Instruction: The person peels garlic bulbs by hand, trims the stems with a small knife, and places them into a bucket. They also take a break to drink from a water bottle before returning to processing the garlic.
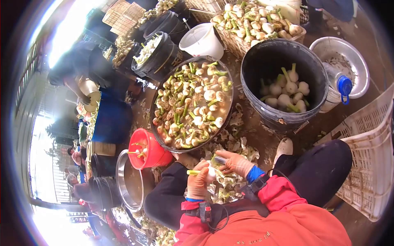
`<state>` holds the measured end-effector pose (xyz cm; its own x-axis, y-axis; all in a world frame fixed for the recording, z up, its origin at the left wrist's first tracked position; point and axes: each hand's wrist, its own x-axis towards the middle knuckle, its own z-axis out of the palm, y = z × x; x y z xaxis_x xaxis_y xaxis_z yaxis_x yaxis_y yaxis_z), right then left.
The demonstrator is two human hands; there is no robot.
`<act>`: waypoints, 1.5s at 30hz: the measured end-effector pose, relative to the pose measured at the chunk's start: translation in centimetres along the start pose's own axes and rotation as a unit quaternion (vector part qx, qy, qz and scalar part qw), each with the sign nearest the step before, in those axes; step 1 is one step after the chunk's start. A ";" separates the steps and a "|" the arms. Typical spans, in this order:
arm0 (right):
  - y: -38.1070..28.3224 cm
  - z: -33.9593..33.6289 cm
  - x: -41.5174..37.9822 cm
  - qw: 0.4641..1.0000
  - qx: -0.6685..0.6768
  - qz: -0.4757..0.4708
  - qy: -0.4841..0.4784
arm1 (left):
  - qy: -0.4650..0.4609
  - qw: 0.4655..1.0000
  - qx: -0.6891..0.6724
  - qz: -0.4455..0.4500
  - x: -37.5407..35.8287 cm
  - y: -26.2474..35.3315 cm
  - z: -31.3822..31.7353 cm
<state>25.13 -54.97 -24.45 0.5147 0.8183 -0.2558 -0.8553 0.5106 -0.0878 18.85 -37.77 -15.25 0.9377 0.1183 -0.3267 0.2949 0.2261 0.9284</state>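
Gloved and closed, my left hand (198, 185) grips a white garlic bulb (211, 174) whose green stem points to the left. My right hand (237, 163), also gloved, is closed around a small metal-bladed tool (220, 160), held against the upper side of the bulb. Below both hands lie loose garlic peelings (227, 186). Just beyond them stands a wide round tub (154, 130) of garlic bulbs in brownish water.
A black bucket (262, 115) holding peeled bulbs stands ahead right, beside a metal basin (361, 61) and a blue-capped bottle (344, 86). A red bucket (162, 158) is at the left. White crates (365, 172) stand at the right. Other people (82, 61) work at the far left.
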 end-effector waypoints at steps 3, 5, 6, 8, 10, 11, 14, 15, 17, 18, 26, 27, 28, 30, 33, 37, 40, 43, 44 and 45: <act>0.9 5.0 -1.2 0.969 -0.183 -0.095 0.140 | -0.037 0.994 0.089 0.055 -0.2 0.1 1.1; 1.4 4.0 -0.4 0.934 -0.271 -0.182 0.147 | -0.068 0.972 0.182 0.129 -0.2 0.8 2.2; 1.5 3.5 -0.1 0.884 -0.357 -0.264 0.150 | -0.070 0.972 0.182 0.128 -0.1 0.6 2.0; 0.8 5.6 -1.3 0.921 -0.260 -0.239 0.164 | 0.010 0.994 0.099 0.045 0.1 0.0 0.7; 0.4 6.1 -1.6 0.953 -0.152 -0.218 0.142 | 0.031 0.999 0.039 0.003 0.4 -0.3 -0.6; 0.3 5.9 -1.4 0.951 -0.131 -0.248 0.132 | 0.053 0.997 -0.056 -0.026 0.5 -0.4 -1.0; -1.2 6.2 -2.4 0.939 -0.177 -0.241 0.172 | 0.073 0.982 -0.164 -0.065 0.1 0.0 -1.2; -0.4 5.2 -1.6 0.939 -0.174 -0.240 0.174 | 0.094 0.987 -0.118 -0.058 0.1 -0.2 -1.0; 0.7 5.5 -0.3 0.746 -0.529 -0.369 0.162 | 0.112 0.990 -0.072 -0.054 0.3 -0.5 -0.7; 1.3 5.3 -0.6 0.755 -0.577 -0.251 0.185 | 0.103 0.993 -0.041 -0.050 0.4 -0.7 -0.5; 0.3 3.3 -0.2 0.842 -0.427 -0.168 0.283 | 0.085 0.971 -0.214 -0.056 0.1 1.7 0.7; 0.7 3.4 0.0 0.843 -0.426 -0.167 0.283 | 0.108 0.977 -0.178 -0.049 0.5 1.1 0.2; 1.2 3.7 0.2 0.784 -0.513 -0.270 0.221 | 0.109 0.977 -0.178 -0.051 0.9 0.6 -0.2; 1.8 3.9 -0.3 0.773 -0.551 -0.292 0.119 | 0.121 0.984 -0.119 -0.048 1.4 -0.3 -0.9; 0.5 4.5 -0.7 0.819 -0.549 -0.114 0.121 | 0.128 0.987 -0.091 -0.020 1.2 -0.2 -0.8; 0.0 2.9 -0.1 0.844 -0.411 -0.256 0.230 | 0.170 0.967 -0.176 -0.065 1.5 1.3 -1.7; -0.1 1.3 0.3 0.881 -0.261 -0.311 0.243 | 0.154 0.932 -0.319 -0.076 2.6 2.1 -2.4; -0.5 1.7 -0.2 0.866 -0.391 -0.135 0.280 | 0.155 0.977 -0.148 -0.008 6.7 0.7 -2.2; 0.2 1.3 0.1 0.815 -0.501 -0.118 0.265 | 0.134 0.987 0.032 0.078 8.2 0.8 -1.4; 0.9 1.0 0.4 0.782 -0.562 -0.113 0.242 | 0.099 0.990 0.043 0.093 9.9 0.7 -0.4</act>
<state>24.61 -53.91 -23.65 0.8108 0.4052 -0.4223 -0.3965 -0.1503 -0.9056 28.27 -36.03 -17.93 0.9252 0.3398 -0.1688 0.1425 0.1011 0.9846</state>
